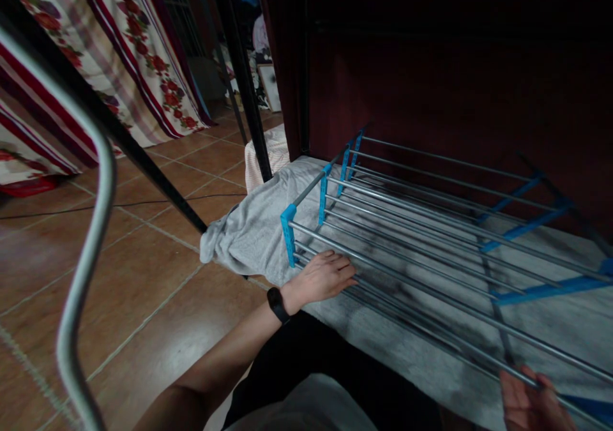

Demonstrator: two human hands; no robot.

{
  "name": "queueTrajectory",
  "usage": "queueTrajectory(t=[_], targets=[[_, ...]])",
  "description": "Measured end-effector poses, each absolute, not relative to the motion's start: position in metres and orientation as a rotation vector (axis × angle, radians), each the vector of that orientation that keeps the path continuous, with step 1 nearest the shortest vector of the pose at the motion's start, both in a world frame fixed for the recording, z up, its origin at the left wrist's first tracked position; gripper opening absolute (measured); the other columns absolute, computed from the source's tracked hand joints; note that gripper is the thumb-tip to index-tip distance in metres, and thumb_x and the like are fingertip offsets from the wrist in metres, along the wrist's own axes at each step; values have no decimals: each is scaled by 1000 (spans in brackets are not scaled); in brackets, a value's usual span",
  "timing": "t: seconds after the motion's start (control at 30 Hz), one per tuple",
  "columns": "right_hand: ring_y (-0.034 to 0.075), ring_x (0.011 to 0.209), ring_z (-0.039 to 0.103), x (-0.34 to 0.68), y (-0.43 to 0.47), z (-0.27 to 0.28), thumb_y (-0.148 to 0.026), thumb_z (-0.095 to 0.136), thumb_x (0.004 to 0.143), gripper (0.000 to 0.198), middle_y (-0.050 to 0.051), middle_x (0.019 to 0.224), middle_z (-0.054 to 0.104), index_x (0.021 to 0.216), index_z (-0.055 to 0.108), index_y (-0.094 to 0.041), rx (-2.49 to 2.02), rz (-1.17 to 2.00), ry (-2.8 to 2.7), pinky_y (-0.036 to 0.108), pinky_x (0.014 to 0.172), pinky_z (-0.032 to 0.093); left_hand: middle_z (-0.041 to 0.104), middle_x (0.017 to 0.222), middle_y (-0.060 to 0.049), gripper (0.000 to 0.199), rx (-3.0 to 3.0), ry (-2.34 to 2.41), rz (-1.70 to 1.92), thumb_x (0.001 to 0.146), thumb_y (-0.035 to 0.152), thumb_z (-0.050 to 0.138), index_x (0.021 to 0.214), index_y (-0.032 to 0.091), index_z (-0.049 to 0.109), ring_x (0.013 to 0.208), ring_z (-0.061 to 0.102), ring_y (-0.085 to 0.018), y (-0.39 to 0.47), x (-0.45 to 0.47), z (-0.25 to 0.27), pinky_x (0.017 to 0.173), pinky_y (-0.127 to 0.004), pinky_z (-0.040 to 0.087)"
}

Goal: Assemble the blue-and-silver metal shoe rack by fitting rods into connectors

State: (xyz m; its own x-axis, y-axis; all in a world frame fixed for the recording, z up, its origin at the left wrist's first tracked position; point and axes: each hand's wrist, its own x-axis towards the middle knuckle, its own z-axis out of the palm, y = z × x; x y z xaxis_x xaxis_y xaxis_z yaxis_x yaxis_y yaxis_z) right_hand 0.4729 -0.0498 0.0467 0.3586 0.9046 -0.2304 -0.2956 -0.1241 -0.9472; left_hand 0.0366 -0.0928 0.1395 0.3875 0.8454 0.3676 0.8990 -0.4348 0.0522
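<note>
A rack of thin metal tubes joined by blue plastic brackets [288,236] lies on a grey blanket, its tubes running from the left toward the right edge of the view. My left hand [322,276], with a black band on the wrist, is closed around the tubes at the rack's near left end; its fingertips are partly hidden. At the lower right, my right hand [529,398] curls round the nearest tube [431,325]. More blue brackets [550,289] slant across the rack's right side, where the frame runs out of view.
The grey blanket [253,233] covers a low surface against a dark red panel [431,80]. Black metal posts [246,80] and a curved pale tube [103,182] stand at the left. A cable [211,196] crosses the tiled floor [158,278], and floral curtains [138,48] hang behind.
</note>
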Motion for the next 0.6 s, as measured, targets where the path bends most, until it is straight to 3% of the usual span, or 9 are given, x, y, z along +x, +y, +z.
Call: queueTrajectory(t=[0.13,0.33,0.5,0.6], targets=[[33,137,49,471,-47,52,-43,76,76,14,8,126,68,86,72,-34,-1306,1130,-697,61,118,41,62,87,-5,35,-2482,-1587,-518,104,42,37,96,19,61,78,55,-17,-92,37,139,76,-32,38],[30,130,56,479,-43,45,-41,74,80,11,9,116,71,83,72,-31,-1290,1219,-647,55,114,47,63,87,-4,34,-2457,-1601,-516,103,44,40,95,19,62,79,55,-17,-91,35,137,75,-33,39],[20,125,59,486,-43,25,-35,75,81,10,0,109,72,88,71,-29,-1212,1267,-529,44,122,37,63,87,-3,34,-2444,-1607,-480,103,42,39,95,20,62,80,56,-17,-91,35,138,78,-34,39],[21,124,59,486,-45,22,-32,74,81,10,-1,111,71,90,71,-30,-1195,1260,-568,47,122,36,64,88,-4,32,-2450,-1618,-472,103,41,40,96,20,63,82,57,-17,-91,36,138,79,-34,39]])
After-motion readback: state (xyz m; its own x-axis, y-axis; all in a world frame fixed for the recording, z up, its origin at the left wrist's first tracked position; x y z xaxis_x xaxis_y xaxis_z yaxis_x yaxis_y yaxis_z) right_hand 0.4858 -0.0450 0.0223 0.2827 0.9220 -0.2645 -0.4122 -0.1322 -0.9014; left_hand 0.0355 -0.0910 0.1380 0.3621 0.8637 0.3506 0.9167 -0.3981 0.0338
